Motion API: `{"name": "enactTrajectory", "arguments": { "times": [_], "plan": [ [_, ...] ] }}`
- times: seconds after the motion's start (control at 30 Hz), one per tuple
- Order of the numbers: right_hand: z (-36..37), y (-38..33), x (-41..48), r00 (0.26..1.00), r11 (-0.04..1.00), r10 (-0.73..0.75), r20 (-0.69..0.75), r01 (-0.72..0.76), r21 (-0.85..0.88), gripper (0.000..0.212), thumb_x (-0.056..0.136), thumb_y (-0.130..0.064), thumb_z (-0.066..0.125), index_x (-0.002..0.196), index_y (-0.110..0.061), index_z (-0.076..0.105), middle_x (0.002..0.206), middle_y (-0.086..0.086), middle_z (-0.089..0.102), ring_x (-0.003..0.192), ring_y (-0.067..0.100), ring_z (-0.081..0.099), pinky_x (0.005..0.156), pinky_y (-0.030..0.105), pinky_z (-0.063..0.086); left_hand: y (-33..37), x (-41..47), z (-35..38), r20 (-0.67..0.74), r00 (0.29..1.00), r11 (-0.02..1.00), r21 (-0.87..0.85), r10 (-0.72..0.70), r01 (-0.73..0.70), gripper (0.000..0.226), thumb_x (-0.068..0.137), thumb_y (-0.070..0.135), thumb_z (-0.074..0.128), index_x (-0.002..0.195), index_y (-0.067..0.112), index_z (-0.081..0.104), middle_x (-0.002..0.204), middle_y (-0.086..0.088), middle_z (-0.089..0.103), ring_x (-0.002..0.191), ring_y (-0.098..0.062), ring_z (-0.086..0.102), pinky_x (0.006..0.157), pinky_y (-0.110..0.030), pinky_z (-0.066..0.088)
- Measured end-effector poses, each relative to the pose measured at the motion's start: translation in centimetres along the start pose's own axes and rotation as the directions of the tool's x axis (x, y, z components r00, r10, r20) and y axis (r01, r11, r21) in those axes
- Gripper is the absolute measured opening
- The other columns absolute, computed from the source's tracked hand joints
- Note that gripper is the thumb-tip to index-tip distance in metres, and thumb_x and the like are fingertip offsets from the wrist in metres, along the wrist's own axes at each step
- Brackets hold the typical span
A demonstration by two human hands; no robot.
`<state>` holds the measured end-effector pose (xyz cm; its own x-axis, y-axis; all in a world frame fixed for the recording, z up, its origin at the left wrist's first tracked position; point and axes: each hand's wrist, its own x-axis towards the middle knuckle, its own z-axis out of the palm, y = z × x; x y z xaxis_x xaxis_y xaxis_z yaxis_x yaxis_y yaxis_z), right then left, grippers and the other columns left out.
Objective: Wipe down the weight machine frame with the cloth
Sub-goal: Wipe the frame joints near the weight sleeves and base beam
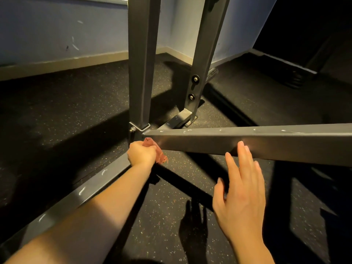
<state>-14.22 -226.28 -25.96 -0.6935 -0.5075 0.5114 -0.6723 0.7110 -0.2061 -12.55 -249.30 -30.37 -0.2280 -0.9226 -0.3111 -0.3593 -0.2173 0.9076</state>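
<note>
Reddish-brown cloth (159,152), bunched, at centre frame, pressed against the weight machine frame (190,140) where the horizontal beam (285,143) meets the upright post (142,63). The left hand (142,152) grips the cloth, with the fingers clenched around it and the knuckles towards the camera. A loose end of the cloth hangs below the hand, just under the beam's lower edge. The bare forearm runs from the lower left of the frame up to the joint.

The right hand (242,189), at lower right of centre, is released. Its fingers are straight and slightly spread, holding nothing, and the fingertips lie against the near face of the horizontal beam.

A metal bracket (140,127) with a bolt clasps the upright post just above the joint. A base rail (76,195) runs diagonally from the joint to the lower left corner, partly hidden by the forearm. Behind, at upper centre, a slanted post (205,44) carries two bolts (195,79) and stands on a foot plate.

The frame stands on black speckled rubber floor (171,225). A bluish wall (57,25) with a pale skirting board (57,65) fills the upper left.
</note>
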Motion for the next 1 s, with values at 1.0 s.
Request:
{"name": "enactTrajectory", "arguments": {
  "times": [1.0],
  "plan": [
    [1.1, -3.2, 1.4, 0.996, 0.979, 0.065, -0.064, -0.051, 0.200, 0.055, 0.085, -0.003, 0.071, 0.138, -0.009, 0.058, 0.162, 0.009, 0.035, 0.152, 0.025, 0.030, 0.121, 0.056, 0.030, 7.5, 5.1, -2.6, 0.434, 0.833, 0.772, 0.375, 0.342, -0.513, 0.016, 0.092, 0.017, 0.072, 0.105, 0.027, 0.075, 0.098, 0.011, 0.070, 0.101, -0.012, 0.066, 0.084, -0.026, 0.047]
  ]
}}
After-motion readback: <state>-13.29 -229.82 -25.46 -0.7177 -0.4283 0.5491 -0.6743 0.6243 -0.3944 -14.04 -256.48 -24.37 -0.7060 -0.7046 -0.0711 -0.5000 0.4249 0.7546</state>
